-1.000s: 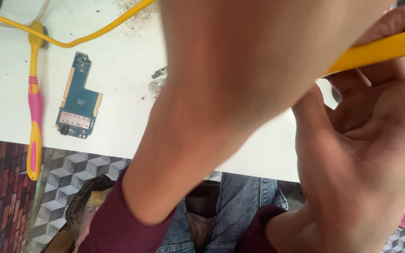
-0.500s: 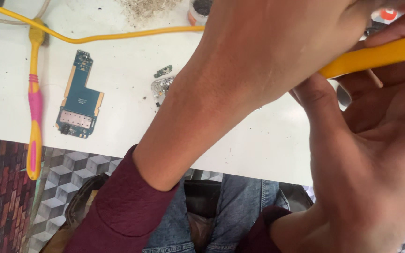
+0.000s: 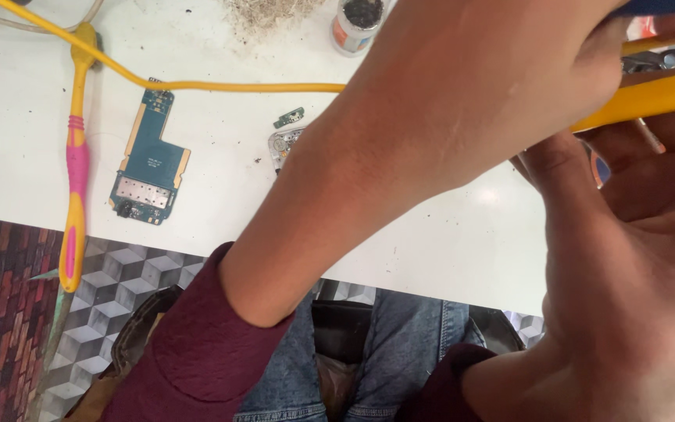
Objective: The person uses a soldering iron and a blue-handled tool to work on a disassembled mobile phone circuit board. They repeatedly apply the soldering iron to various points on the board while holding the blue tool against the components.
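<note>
A pink-and-yellow toothbrush [image 3: 76,168] lies at the left edge of the white table [image 3: 447,250], a blue circuit board [image 3: 148,160] just beside it. The left hand [image 3: 501,78] and right hand [image 3: 634,258] meet at upper right around a yellow tool handle [image 3: 650,98]; which hand clamps it cannot be told.

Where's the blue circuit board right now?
In the head view the blue circuit board lies on the white table, left of the left forearm, between the pink and yellow toothbrush and the yellow cable.
</note>
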